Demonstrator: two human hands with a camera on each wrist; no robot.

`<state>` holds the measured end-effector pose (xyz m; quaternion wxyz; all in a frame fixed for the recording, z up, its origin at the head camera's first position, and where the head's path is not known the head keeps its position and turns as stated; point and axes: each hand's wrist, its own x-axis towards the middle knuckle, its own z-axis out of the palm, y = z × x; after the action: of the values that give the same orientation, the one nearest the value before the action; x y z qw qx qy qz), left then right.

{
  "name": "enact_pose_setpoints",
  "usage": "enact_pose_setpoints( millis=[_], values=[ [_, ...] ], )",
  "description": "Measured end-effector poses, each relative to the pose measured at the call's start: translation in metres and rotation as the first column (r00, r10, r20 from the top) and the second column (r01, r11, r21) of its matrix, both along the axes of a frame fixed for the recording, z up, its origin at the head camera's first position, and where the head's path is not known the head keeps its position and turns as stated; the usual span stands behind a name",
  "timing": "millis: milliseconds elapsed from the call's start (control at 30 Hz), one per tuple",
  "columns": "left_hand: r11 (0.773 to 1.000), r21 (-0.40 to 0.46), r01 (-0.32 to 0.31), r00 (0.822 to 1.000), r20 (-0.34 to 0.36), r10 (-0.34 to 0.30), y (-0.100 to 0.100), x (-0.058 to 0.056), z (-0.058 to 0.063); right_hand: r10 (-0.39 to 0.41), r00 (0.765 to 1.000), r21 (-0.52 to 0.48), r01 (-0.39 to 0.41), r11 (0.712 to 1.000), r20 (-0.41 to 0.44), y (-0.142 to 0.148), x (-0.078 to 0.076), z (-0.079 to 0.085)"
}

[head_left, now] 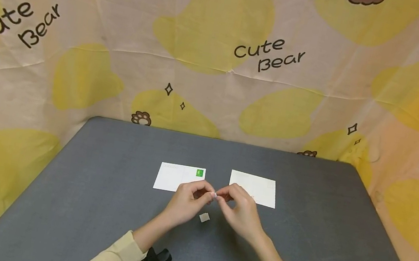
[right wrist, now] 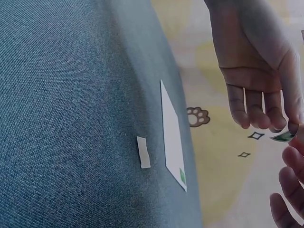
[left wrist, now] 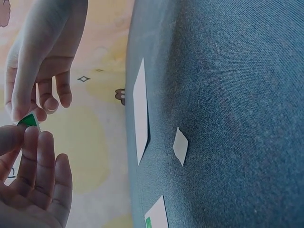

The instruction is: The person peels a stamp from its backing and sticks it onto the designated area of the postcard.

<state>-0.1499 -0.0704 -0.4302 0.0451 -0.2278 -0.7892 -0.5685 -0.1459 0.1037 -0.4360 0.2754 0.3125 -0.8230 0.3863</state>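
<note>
Left hand and right hand pinch one green stamp, tip downward, long axis unclear; two white cards, one stamped; one paper scrap

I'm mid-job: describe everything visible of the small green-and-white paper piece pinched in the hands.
The small green-and-white paper piece looks thin, with a green face and a white edge. It is held up off the dark grey table, pinched by both the left hand and the right hand. Those hide part of it, so its full outline and any print cannot be made out.
</note>
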Motion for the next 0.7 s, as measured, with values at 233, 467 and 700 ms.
enact_pose_setpoints(
  millis=[233,467,700],
  values=[
    [1.0,-0.018,-0.005,1.0,-0.016,0.004,0.0,-0.001,0.0,-0.022,1.0,0.012,0.022,1.0,-0.005,0.001,-0.001,-0.001],
    [1.0,-0.023,0.018,1.0,-0.022,-0.018,0.0,-0.001,0.002,-0.041,0.999,0.032,0.041,0.999,0.009,0.001,-0.001,-0.002],
    [0.999,-0.031,0.034,0.999,0.0,-0.034,0.001,0.014,0.033,-0.061,0.998,0.059,0.059,0.996,0.018,0.002,-0.001,-0.003]
  ],
)
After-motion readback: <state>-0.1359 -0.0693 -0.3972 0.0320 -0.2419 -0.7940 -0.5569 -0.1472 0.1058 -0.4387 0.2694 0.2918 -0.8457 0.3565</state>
